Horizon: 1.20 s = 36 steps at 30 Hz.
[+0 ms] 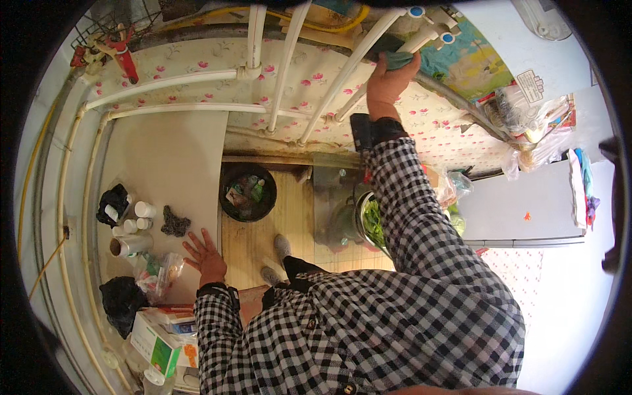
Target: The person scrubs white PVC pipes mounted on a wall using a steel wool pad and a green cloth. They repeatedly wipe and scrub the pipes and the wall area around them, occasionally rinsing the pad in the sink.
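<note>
My right hand (392, 81) is raised against the wall, closed around a green cloth (397, 60) beside white plastic pipes (340, 66) with blue-capped valves (447, 38). My left hand (206, 257) rests with its fingers spread at the edge of a pale tabletop (168, 153), holding nothing. Near its fingertips lies a dark, crumpled mesh-like piece (175, 221). White bottles (144, 210), a roll of clear plastic film or bags (131, 245) and a clear plastic bag with things in it (159, 276) are also on the tabletop.
A black bin (248, 192) with rubbish stands on the wooden floor. A glass table (335, 212) bears a bowl of green vegetables (374, 219). Black bags (122, 302) and boxes (155, 343) lie to the left, a refrigerator (523, 207) stands right. More pipes run along the walls.
</note>
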### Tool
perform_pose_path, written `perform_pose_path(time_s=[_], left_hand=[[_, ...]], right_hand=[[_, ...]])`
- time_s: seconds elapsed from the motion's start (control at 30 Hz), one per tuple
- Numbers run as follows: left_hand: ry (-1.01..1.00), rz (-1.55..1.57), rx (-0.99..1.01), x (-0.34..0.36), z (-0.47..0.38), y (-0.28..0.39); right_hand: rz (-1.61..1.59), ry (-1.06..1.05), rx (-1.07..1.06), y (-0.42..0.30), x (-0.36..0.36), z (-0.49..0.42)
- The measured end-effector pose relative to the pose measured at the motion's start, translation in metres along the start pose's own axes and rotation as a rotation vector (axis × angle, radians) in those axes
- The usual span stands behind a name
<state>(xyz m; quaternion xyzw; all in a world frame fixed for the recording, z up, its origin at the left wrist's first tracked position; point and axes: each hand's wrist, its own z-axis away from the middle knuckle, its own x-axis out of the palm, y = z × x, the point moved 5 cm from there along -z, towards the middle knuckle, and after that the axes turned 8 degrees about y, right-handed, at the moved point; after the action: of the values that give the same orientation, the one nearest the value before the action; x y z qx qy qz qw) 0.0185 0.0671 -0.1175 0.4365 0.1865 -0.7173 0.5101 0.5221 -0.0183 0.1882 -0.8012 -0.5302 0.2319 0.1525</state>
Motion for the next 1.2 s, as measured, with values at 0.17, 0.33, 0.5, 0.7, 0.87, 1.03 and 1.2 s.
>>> perform_pose_path(time_s=[0.17,0.33,0.5,0.7,0.87,1.03,1.2], left_hand=[[0.018,0.003,0.002,-0.002,0.0,0.002],[0.017,0.017,-0.02,0.006,-0.005,-0.002],[0.012,-0.01,-0.032,0.01,-0.008,-0.004],[0.035,-0.04,-0.033,0.01,-0.009,-0.001],[0.006,-0.01,-0.035,0.005,-0.006,0.001],[-0.018,-0.014,-0.054,0.001,-0.005,0.003],[0.029,-0.052,-0.005,0.013,-0.007,-0.004]], right_hand=[[0.019,0.164,0.049,-0.002,0.01,0.016],[-0.041,0.237,0.163,0.008,0.016,0.03],[0.307,-0.23,0.333,0.073,0.011,0.105],[0.366,-0.484,0.752,0.174,-0.04,0.221],[0.03,-0.434,0.763,0.132,-0.067,0.171],[-1.144,-0.291,0.765,0.045,-0.054,0.061],[-0.475,0.033,0.545,0.026,-0.01,0.032]])
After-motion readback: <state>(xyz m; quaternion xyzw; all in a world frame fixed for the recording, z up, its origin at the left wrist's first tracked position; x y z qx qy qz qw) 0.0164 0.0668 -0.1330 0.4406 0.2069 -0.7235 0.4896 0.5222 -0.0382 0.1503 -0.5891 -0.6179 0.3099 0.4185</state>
